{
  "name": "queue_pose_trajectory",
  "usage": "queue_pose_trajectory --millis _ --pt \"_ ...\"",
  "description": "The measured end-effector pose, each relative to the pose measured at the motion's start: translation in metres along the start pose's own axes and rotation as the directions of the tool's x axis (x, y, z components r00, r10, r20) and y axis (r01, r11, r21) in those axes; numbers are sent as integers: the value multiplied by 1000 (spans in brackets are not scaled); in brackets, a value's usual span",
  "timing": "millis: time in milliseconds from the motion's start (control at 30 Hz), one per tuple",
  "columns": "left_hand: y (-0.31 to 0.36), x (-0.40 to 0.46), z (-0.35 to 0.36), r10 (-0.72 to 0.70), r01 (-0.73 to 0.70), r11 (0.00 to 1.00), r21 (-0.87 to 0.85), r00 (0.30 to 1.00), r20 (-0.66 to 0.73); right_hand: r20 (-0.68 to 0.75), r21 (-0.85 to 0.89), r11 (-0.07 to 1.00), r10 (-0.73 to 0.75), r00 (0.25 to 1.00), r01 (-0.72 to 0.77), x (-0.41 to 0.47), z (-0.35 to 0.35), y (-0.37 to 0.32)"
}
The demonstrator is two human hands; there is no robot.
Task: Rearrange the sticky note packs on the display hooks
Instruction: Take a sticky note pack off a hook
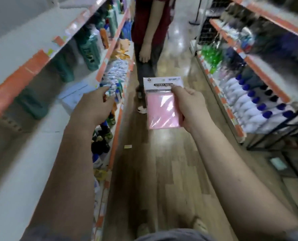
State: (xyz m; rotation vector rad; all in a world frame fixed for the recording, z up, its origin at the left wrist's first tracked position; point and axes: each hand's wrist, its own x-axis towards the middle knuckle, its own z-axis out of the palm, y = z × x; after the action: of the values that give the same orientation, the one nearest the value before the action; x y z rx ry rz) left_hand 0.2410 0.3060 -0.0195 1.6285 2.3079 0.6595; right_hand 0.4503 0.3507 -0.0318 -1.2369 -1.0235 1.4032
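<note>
The aisle floor (162, 171) of pale wood planks runs ahead of me, and I take my pink sticky note pack (162, 105) as the mark for everything else. To the left of the pack stands a long white shelf unit (40, 70) with orange edge strips, carrying green bottles (90, 53) above and small dark bottles lower down. To the right of the pack is another shelf unit (259, 70), its lower tier filled with white bottles with blue caps (249, 105). Beyond the pack, farther up the aisle, another person (150, 32) in a dark red top stands facing me, one arm hanging down. My right hand (188, 108) pinches the pack along its right edge, thumb pressed on the white header card that reads "STICKY NOTE", holding it upright in the air over the floor. My left hand (94, 105) is left of the pack and apart from it, fingers loosely curled and holding nothing, close to the shelf edge. Below and left of the pack, a small yellowish scrap (128, 146) lies on the floor.
</note>
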Motion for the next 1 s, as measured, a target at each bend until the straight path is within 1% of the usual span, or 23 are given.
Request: queue_pose_trajectory --millis 67,167,267,367,467,567,633,700,733,833,1000 --pt "45 11 27 80 -80 997 -20 996 48 -87 32 999 -27 996 29 8 -53 -5" --pt "119 19 72 202 -195 977 -83 974 98 -217 23 998 -43 975 49 15 -134 -15" --pt "198 20 121 303 -289 949 -129 946 113 -356 23 998 -45 933 57 22 -219 -24" --pt "276 19 170 389 -370 919 -134 906 168 -447 -1 998 -61 892 68 26 -300 -33" --pt "348 16 211 467 -430 879 -205 862 194 -528 35 996 -50 848 81 24 -369 -48" --pt "407 16 246 549 -527 836 -153 805 224 -634 41 996 -37 773 81 23 -424 -60" --pt "446 19 269 594 -567 804 -177 760 263 -702 54 994 -32 712 98 21 -460 -66" --pt "467 21 282 619 -589 786 -189 740 263 -731 103 988 -4 682 116 19 -479 -68" --pt "482 22 290 644 -615 765 -194 719 261 -754 121 984 4 657 133 18 -490 -70" --pt "528 23 313 726 -682 687 -251 625 287 -826 115 976 -8 564 183 21 -526 -74" --pt "590 43 352 807 -729 588 -352 492 327 -909 107 973 12 417 205 39 -560 -77"
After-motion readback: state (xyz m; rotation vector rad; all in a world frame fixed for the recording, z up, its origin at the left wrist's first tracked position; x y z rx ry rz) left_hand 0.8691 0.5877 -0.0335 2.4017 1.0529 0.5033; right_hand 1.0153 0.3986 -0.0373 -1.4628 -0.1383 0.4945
